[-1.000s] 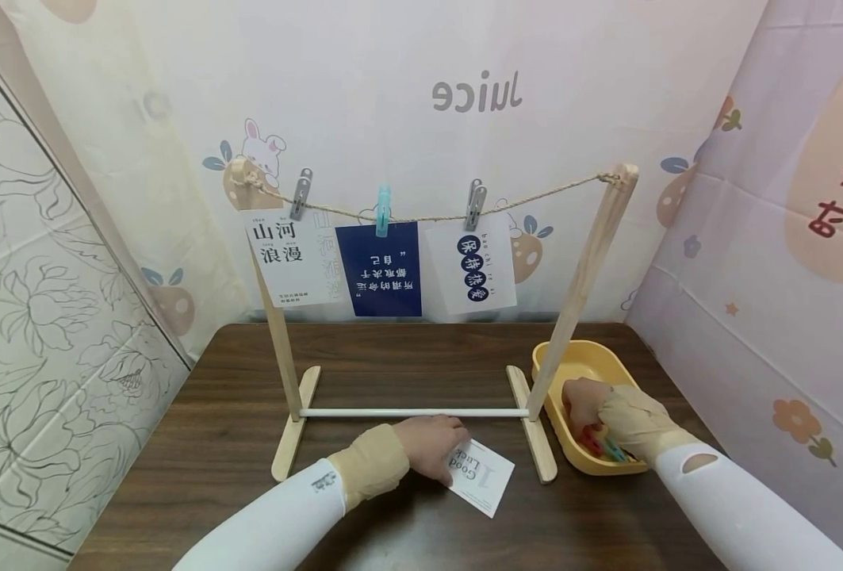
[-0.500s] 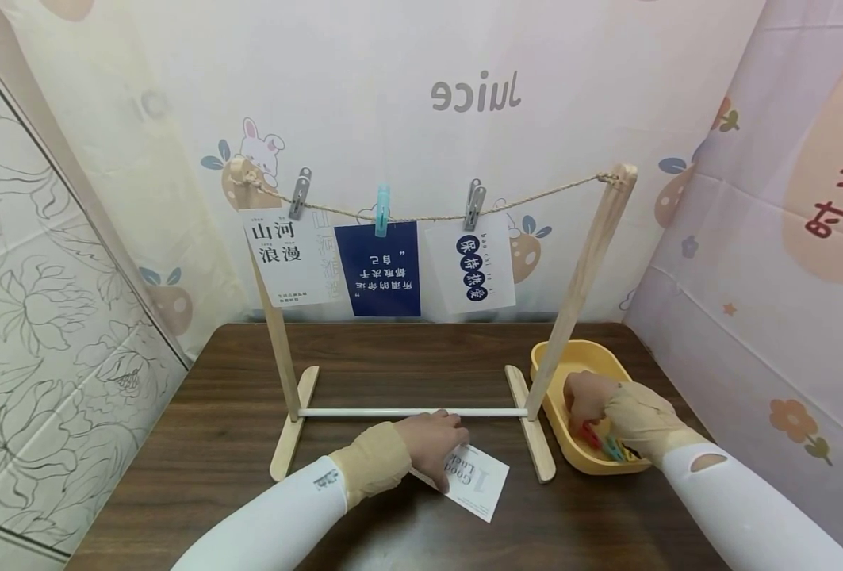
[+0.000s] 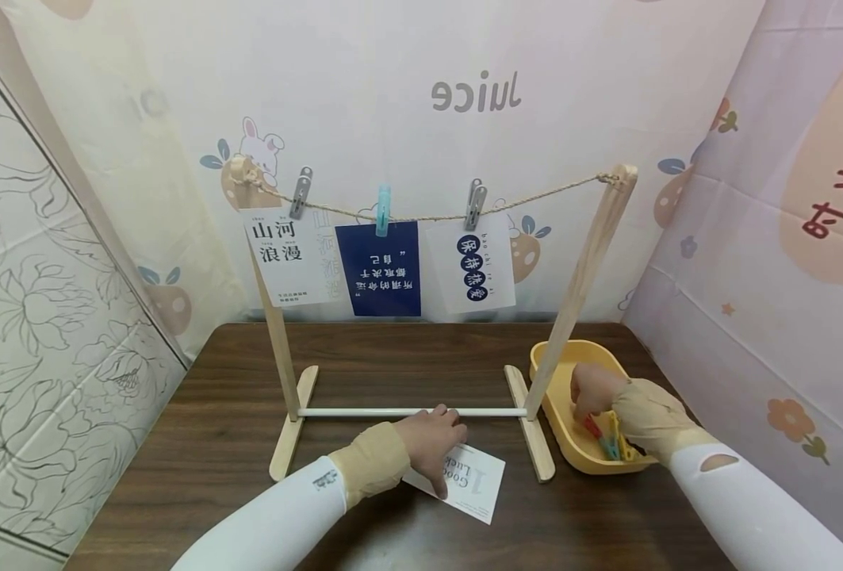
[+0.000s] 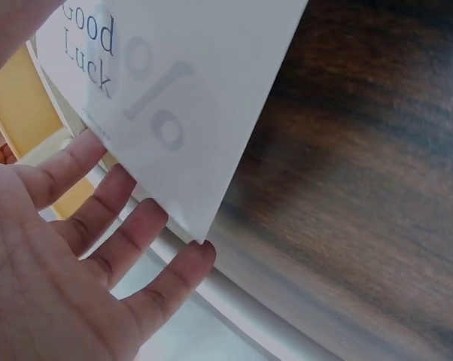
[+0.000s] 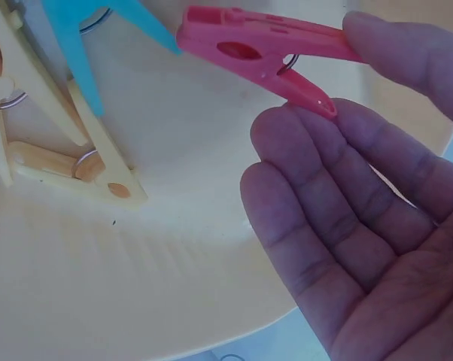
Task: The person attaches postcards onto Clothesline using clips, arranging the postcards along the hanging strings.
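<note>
My left hand (image 3: 431, 444) spans a white "Good Luck" card (image 3: 480, 480) low over the table, thumb toward its near edge. In the left wrist view its fingertips (image 4: 147, 214) touch one edge of the card (image 4: 234, 68). Inside the yellow basket (image 3: 562, 444), my right hand (image 3: 595, 392) holds a red-pink clothespin (image 5: 245, 45) by its handle ends, between thumb and fingers. Beside it lie a blue clothespin (image 5: 110, 19) and yellow clothespins (image 5: 110, 169).
A wooden stand with a right post (image 3: 581, 289) and a white crossbar (image 3: 364, 412) carries a twine line (image 3: 428, 218). Hanging from it are a white card (image 3: 289, 270), a navy card (image 3: 385, 293) and another white card (image 3: 500, 277), each clipped by a clothespin.
The "Good Luck" card has shifted slightly left under my left hand. My right hand has moved a little within the basket, and more of the clothespins shows.
</note>
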`<action>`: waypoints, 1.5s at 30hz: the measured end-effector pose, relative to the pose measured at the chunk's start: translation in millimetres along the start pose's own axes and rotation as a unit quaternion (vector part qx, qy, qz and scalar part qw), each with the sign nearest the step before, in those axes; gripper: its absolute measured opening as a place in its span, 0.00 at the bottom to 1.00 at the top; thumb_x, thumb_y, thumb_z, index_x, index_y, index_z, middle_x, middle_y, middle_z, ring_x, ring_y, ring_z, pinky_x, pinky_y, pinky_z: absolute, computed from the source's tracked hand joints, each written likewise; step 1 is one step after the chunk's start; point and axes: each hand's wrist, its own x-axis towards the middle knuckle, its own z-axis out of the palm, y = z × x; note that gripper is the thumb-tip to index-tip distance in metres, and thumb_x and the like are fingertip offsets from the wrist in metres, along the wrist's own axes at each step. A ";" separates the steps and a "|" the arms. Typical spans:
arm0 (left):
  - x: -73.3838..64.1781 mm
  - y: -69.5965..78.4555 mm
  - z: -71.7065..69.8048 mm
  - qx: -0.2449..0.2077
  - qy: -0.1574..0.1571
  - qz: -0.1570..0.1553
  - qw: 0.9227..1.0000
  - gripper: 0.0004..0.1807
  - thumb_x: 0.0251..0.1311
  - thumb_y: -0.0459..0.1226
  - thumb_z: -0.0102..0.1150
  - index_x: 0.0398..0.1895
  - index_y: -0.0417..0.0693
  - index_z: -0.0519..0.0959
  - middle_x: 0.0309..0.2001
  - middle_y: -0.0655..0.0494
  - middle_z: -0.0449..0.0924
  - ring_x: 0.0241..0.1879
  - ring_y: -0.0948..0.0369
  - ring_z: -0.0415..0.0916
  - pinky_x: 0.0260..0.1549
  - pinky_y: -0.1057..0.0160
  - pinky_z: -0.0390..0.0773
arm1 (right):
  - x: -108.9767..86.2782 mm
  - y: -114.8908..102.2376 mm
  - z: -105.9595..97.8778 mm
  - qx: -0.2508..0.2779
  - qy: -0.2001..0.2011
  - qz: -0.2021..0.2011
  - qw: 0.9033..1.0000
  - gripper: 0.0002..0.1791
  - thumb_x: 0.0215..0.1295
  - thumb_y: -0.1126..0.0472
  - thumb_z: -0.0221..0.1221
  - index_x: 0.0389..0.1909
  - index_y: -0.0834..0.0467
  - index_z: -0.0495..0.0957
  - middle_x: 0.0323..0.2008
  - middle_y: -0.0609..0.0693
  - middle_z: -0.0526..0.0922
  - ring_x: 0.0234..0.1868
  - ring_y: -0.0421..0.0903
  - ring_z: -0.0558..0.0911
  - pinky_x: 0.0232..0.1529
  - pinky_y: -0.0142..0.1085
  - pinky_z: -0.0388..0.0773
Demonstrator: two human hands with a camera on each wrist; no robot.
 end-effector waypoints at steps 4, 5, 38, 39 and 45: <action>1.6 -2.2 -2.7 -0.013 -0.002 0.009 1.000 0.44 0.41 0.61 0.89 0.60 0.60 0.79 0.55 0.65 0.79 0.53 0.67 0.73 0.55 0.63 0.79 | -4.7 -6.2 -7.1 -0.004 0.020 0.005 1.000 0.08 0.49 0.69 0.75 0.23 0.59 0.84 0.19 0.47 0.82 0.22 0.41 0.78 0.25 0.33 0.75; 1.9 -2.6 -4.1 -0.023 -0.004 0.009 1.000 0.43 0.42 0.60 0.89 0.61 0.59 0.78 0.54 0.65 0.80 0.51 0.67 0.75 0.55 0.62 0.80 | -5.7 -7.4 -8.5 -0.008 0.027 0.002 1.000 0.08 0.48 0.69 0.75 0.23 0.59 0.84 0.19 0.47 0.83 0.22 0.41 0.79 0.26 0.33 0.75; -5.0 -19.1 -44.4 -0.132 -0.019 0.055 0.990 0.06 0.65 0.35 0.73 0.31 0.53 0.85 0.27 0.67 0.80 0.27 0.71 0.74 0.28 0.74 0.72 | -30.9 -13.1 -38.3 0.037 0.102 -0.024 0.994 0.06 0.59 0.67 0.73 0.35 0.63 0.87 0.23 0.46 0.88 0.31 0.42 0.83 0.36 0.38 0.80; -5.4 -19.3 -46.2 -0.133 -0.018 0.056 0.989 0.05 0.66 0.35 0.72 0.32 0.52 0.85 0.27 0.66 0.81 0.26 0.71 0.74 0.28 0.74 0.72 | -32.3 -13.8 -40.2 0.040 0.104 -0.025 0.993 0.06 0.59 0.67 0.73 0.36 0.63 0.87 0.23 0.46 0.88 0.31 0.42 0.83 0.36 0.38 0.81; -9.1 -19.4 -56.4 -0.146 -0.017 0.049 0.988 0.03 0.67 0.36 0.73 0.35 0.50 0.88 0.28 0.66 0.82 0.28 0.71 0.74 0.29 0.74 0.73 | -36.9 -12.8 -46.0 0.044 0.113 -0.024 0.992 0.06 0.62 0.66 0.73 0.38 0.63 0.88 0.23 0.45 0.88 0.32 0.40 0.83 0.37 0.36 0.80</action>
